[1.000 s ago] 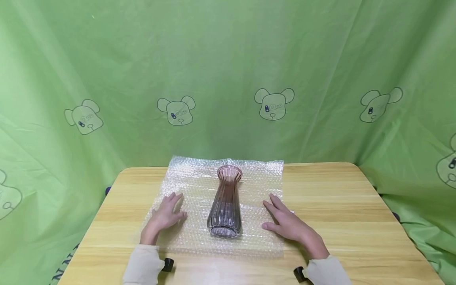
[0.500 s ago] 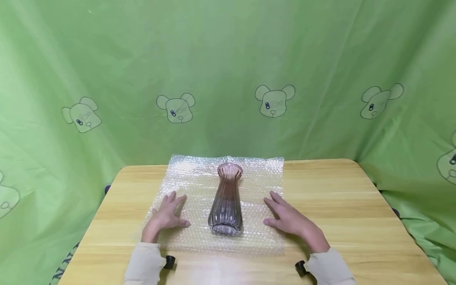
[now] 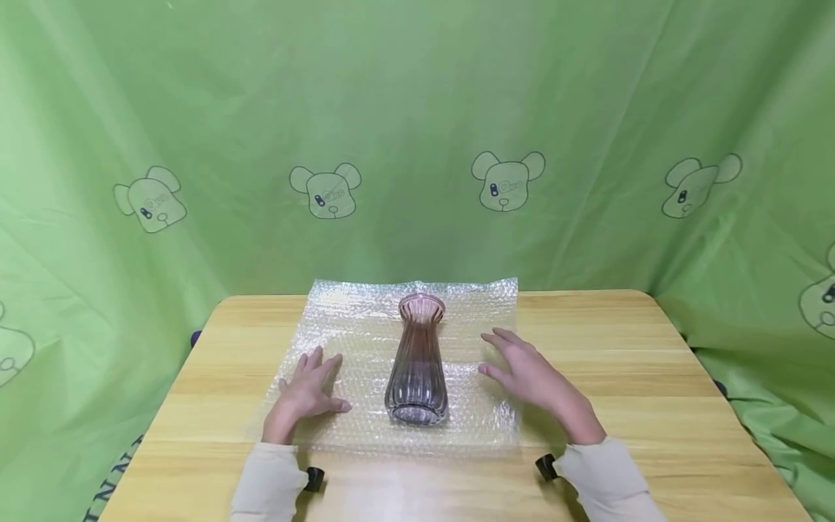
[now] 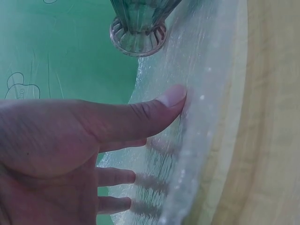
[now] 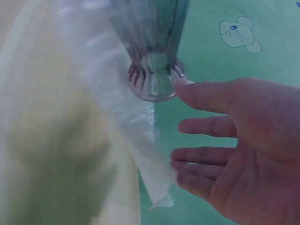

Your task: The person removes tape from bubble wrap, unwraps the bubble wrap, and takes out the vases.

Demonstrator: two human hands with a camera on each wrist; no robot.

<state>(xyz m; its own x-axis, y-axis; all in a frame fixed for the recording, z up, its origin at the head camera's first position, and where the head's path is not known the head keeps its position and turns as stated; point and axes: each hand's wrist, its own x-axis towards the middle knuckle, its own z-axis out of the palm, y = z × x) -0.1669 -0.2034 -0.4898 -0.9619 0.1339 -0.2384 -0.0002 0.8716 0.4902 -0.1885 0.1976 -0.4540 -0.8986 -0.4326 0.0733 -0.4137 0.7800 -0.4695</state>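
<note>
A ribbed glass vase [image 3: 417,362], pink at its flared mouth and grey toward its base, lies on a sheet of bubble wrap [image 3: 355,341], mouth facing the back. To its left, my left hand [image 3: 305,395] rests on the wrap with fingers spread; its thumb tip touches the sheet in the left wrist view. My right hand [image 3: 530,371] is over the sheet's right side, fingers extended and thumb toward the vase. In the right wrist view its fingertips are right at the wrap's edge [image 5: 157,180]. Neither hand grips the vase.
The light wooden table [image 3: 607,348] has rounded far corners. Green curtains [image 3: 404,109] printed with bear heads hang behind it and at both sides. Black wrist-camera mounts [image 3: 315,479] stick out from both sleeves.
My right hand has lifted a little and moved farther back, its fingers rising along the wrap's right side. The left hand has shifted slightly right. The vase lies as before on the sheet.
</note>
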